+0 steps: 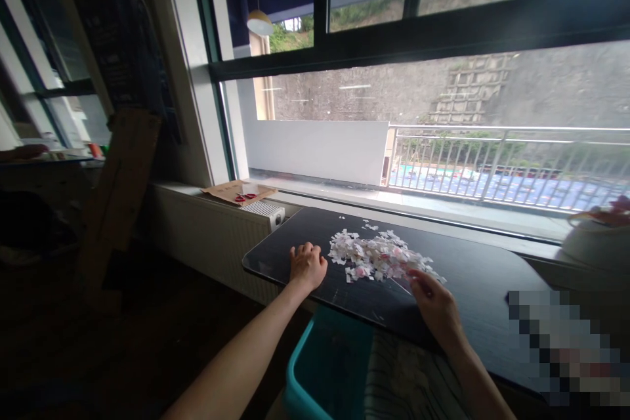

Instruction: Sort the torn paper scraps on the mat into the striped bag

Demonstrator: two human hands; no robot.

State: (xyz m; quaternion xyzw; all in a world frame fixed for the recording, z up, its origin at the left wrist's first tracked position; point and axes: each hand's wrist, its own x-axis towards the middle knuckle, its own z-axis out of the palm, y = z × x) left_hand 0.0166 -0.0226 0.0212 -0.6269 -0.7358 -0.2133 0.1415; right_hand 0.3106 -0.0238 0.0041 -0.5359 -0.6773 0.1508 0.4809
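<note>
The heap of paper scraps [378, 252] lay spread on the dark table [472, 275], between the two hands; a few pieces lay apart towards the window side. The left hand [308, 266] rested palm down just left of the heap, not touching it, fingers loosely bent and nothing seen in its hold; the right hand [433, 302] was at the heap's near right edge, fingertips drawn close together; whether they had hold of a scrap could not be told. In this inspector's judgement, sound handling of such light pieces called for slow, low finger movements, since a brisk sweep or a draught could scatter them; the left hand was well placed to act as a stop; work was best drawn inwards, away from the near edge, below which a teal container [295, 367] stood; strays were best collected singly.
</note>
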